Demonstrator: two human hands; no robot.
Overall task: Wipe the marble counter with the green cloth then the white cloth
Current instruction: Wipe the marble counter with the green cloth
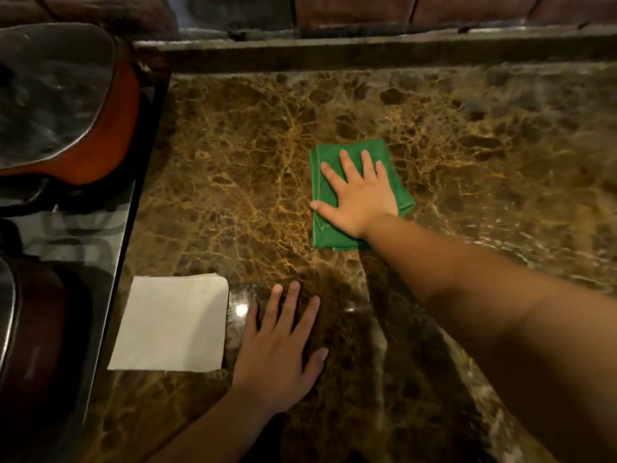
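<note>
A folded green cloth lies near the middle of the brown marble counter. My right hand presses flat on top of it, fingers spread and pointing away from me. A folded white cloth lies at the near left of the counter, beside the stove edge. My left hand rests flat on the bare marble just right of the white cloth, fingers apart, holding nothing.
A black glass stovetop borders the counter on the left, with an orange pot under a glass lid at the back and another dark pot nearer. A raised marble backsplash ledge runs along the far edge.
</note>
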